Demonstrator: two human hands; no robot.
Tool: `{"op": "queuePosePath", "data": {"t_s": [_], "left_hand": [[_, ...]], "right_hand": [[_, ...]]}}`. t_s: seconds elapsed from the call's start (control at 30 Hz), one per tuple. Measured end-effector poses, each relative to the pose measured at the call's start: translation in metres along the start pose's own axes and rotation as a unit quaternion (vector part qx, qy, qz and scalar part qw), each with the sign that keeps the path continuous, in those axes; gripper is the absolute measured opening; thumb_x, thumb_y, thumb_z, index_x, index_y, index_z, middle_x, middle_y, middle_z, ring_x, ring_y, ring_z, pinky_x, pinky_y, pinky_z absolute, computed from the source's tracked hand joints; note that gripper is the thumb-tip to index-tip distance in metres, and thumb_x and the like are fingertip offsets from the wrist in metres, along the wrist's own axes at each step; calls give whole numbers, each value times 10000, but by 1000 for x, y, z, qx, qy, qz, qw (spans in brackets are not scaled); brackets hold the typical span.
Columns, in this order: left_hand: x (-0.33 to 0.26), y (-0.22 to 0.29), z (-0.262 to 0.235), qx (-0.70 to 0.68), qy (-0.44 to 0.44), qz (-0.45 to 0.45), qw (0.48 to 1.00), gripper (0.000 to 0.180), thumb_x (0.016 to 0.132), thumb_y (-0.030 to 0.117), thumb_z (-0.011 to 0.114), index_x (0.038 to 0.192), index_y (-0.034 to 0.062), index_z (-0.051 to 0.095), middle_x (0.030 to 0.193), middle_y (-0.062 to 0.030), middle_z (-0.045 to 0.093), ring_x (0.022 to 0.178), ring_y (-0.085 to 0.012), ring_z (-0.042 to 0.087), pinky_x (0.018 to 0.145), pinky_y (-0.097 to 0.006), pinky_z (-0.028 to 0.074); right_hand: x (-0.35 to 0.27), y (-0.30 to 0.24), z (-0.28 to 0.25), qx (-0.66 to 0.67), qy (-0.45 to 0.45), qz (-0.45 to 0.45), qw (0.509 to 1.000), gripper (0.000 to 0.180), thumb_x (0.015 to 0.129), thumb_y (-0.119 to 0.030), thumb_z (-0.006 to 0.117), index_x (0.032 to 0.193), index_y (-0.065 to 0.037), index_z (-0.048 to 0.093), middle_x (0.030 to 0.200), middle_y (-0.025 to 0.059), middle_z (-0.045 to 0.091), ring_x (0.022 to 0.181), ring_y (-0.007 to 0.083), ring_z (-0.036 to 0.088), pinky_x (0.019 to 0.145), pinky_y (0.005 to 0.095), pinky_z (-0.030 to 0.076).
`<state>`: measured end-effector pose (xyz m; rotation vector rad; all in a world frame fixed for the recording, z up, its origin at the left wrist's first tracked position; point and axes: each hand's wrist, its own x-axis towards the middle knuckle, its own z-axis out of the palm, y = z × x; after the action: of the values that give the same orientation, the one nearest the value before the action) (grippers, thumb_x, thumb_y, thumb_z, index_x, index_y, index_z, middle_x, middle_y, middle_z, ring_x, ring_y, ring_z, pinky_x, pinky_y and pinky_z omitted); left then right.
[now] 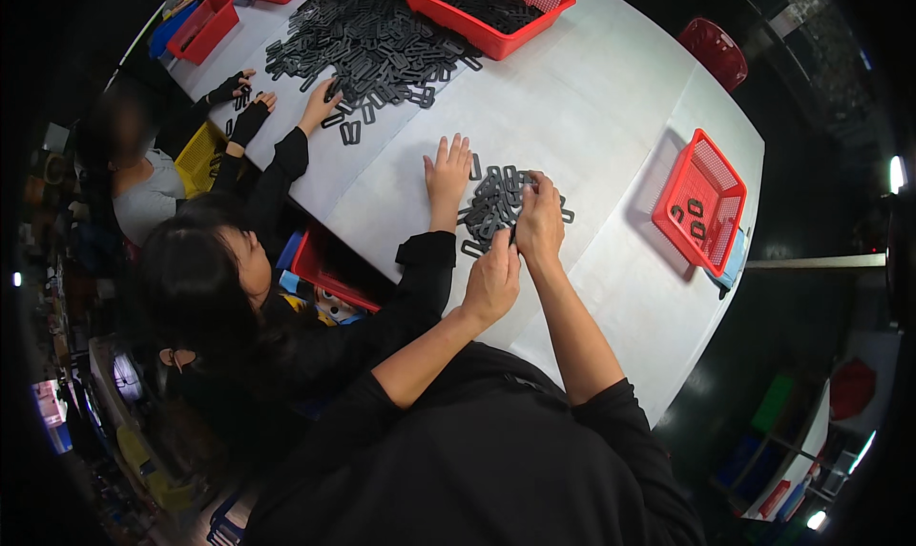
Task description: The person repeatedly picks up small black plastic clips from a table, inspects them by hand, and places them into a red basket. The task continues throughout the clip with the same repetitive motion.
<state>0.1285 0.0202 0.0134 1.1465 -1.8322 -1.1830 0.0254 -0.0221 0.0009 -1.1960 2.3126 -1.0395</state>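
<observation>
A small pile of black plastic strap buckles [496, 200], oblong with slots, lies on the white table [611, 97] in front of me. At the pile's near edge is my left hand [493, 281], its fingers closed with their tips toward the buckles. Right beside it, over the pile's right side, my right hand [541, 223] has its fingers bent and drawn together. A dark bit shows between the two hands, but what each one grips is mostly hidden by the fingers. To the left, a co-worker's hand [447, 176] lies flat next to the pile.
A large heap of buckles [367, 45] covers the far left of the table. A red basket [510, 40] of buckles stands behind. Another red basket [701, 207], holding a few buckles, sits at the right edge. Co-workers' hands [320, 105] reach in from the left.
</observation>
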Motion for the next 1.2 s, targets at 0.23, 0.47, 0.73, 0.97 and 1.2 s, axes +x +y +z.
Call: {"op": "queuePosePath", "data": {"t_s": [0.23, 0.47, 0.73, 0.97, 1.2], "left_hand": [[37, -12, 38, -54, -14, -33, 998, 257, 886, 95, 385, 1102, -40, 418, 720, -248, 566, 688, -397, 576, 613, -460, 422], [58, -31, 39, -23, -112, -1, 993, 221, 907, 117, 372, 1078, -12, 424, 648, -171, 552, 611, -355, 563, 566, -413, 416], [90, -70, 27, -84, 16, -86, 993, 151, 908, 147, 415, 993, 22, 429, 576, -119, 548, 530, -285, 567, 493, -385, 415], [103, -93, 23, -72, 66, -161, 982, 229, 909, 172, 428, 1081, 26, 390, 801, -143, 617, 726, -323, 611, 634, -398, 466], [51, -124, 21, 72, 71, 1, 995, 343, 817, 108, 498, 1138, 49, 392, 1041, -137, 516, 979, -324, 485, 815, -434, 386]], "right_hand": [[34, 30, -3, -16, 49, 23, 998, 271, 933, -265, 393, 1109, -104, 520, 1073, 119, 568, 865, 297, 590, 753, 387, 456], [77, 66, 12, -34, 21, 56, 998, 305, 929, -317, 395, 1077, -99, 549, 1018, 110, 571, 851, 274, 590, 725, 373, 459], [80, 51, 16, 172, -344, 40, 922, 274, 887, -266, 541, 917, -6, 621, 717, 7, 590, 609, 57, 502, 507, 202, 393], [157, 15, 35, 99, -362, 20, 927, 210, 836, -185, 609, 805, 19, 645, 620, 47, 606, 492, 86, 536, 434, 200, 396], [294, -81, 13, 265, -195, 15, 944, 506, 918, -379, 446, 1211, 34, 451, 1088, 190, 574, 797, 226, 647, 621, 256, 522]]}}
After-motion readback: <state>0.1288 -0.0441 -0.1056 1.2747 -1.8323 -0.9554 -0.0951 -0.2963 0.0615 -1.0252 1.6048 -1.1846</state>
